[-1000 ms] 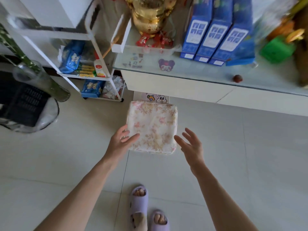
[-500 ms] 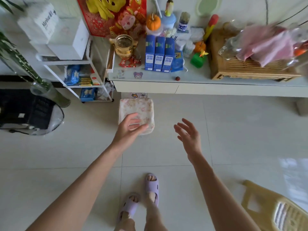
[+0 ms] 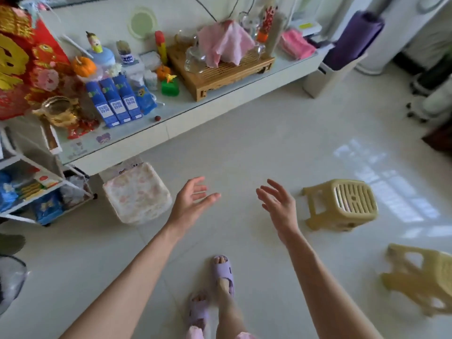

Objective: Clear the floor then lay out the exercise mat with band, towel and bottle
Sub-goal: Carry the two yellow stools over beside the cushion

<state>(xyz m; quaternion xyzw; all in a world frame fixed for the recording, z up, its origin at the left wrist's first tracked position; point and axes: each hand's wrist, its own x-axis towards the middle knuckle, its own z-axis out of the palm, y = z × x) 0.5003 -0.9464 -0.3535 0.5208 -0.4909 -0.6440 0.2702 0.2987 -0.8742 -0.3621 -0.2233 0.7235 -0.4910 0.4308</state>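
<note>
A floral square cushion [image 3: 137, 194] lies on the tiled floor against the low white cabinet [image 3: 186, 123]. My left hand [image 3: 190, 199] hovers just right of it, fingers apart and holding nothing. My right hand [image 3: 277, 204] is open too, in the air over bare floor. Two yellow plastic stools stand on the floor to my right, one [image 3: 342, 204] near my right hand and one [image 3: 423, 280] at the right edge. A rolled purple mat [image 3: 354, 40] stands in a white bin at the far right of the cabinet. A folded pink towel [image 3: 296, 45] lies on the cabinet top.
The cabinet top holds blue cartons [image 3: 115, 101], a wooden tea tray [image 3: 220, 69] with a pink cloth, and ornaments. A white wire shelf [image 3: 36, 187] stands at the left. My feet in purple slippers [image 3: 221, 272] are below. Open tiled floor lies ahead.
My left hand has come off the floral cushion, which stays on the floor. The view has swung right, bringing the yellow stools and purple mat into sight.
</note>
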